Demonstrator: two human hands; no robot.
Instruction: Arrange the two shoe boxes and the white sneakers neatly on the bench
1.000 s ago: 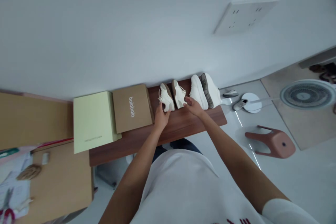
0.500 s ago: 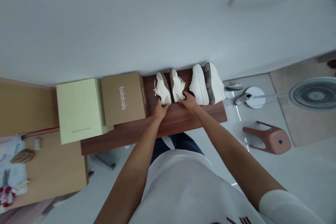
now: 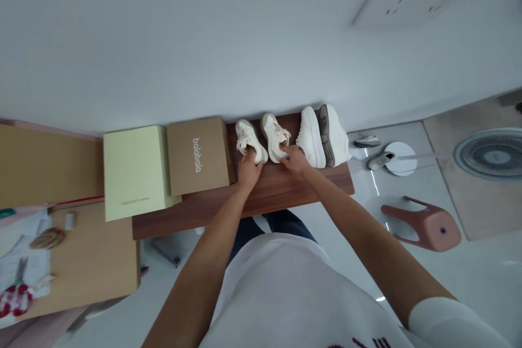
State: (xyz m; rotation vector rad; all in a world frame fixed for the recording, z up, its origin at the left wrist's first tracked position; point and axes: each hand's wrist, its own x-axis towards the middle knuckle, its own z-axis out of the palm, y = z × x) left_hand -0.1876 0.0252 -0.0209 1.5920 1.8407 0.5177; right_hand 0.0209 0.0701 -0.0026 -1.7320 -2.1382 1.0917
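Two small cream sneakers stand upright, side by side, on a narrow brown wooden bench [image 3: 212, 202]. My left hand [image 3: 248, 173] grips the heel of the left sneaker [image 3: 247, 136], its fingers at the shoe opening. At the heel of the right sneaker [image 3: 273, 133], my right hand [image 3: 294, 161] has its fingers closed on the collar. Just right of that hand lie a larger white shoe [image 3: 310, 136] and its mate [image 3: 336, 136], both tipped on their sides with a grey sole showing.
Left on the bench are a brown shoebox [image 3: 199, 157] and a pale green box [image 3: 136, 174]. A wall [image 3: 204, 38] runs behind. Scissors [image 3: 18, 288] lie on a cardboard surface at left. On the floor at right are a pink stool [image 3: 440, 228], a fan [image 3: 497, 155] and grey shoes [image 3: 381, 160].
The two small sneakers have turned from lying tilted, soles partly showing, to upright with openings up. Both hands have shifted from the heel ends onto the collars.
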